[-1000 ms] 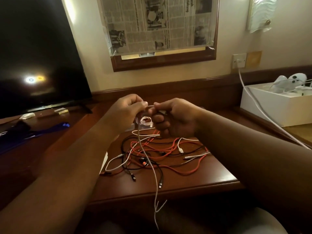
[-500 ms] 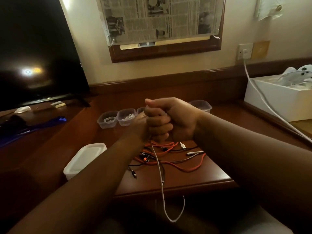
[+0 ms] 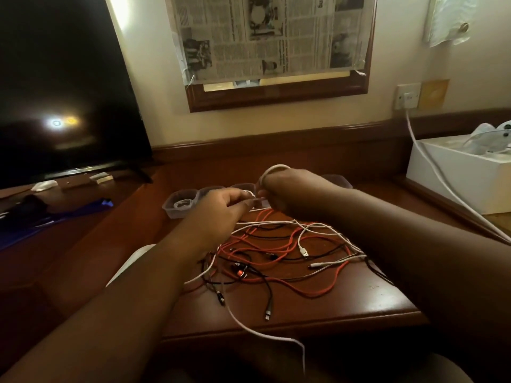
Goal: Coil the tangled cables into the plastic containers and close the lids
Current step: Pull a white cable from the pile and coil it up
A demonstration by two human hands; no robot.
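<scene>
Head view looked down along two bare forearms over a dark red-brown wooden desk [image 3: 318,308]. Half a second earlier the two hands were pressed together in one tight knot above the desk; now they had parted a little and dropped lower. The right hand [image 3: 290,193] had its fingers curled round a thin white cable [image 3: 272,170], which now arched in a small loop above its knuckles. The left hand [image 3: 221,208], just beside it, pinched the same cable between curled fingertips. The cable's free end, earlier hanging straight down off the desk front, now trailed in a loose curve across the front edge. A tangle of orange, black and white cables [image 3: 279,255] lay on the desk under the hands, more of it showing than before. Behind the hands stood a row of small clear plastic containers [image 3: 179,207] with lids off; the leftmost held a coiled white cable. A white plastic lid [image 3: 130,262] showed beneath the left forearm.
</scene>
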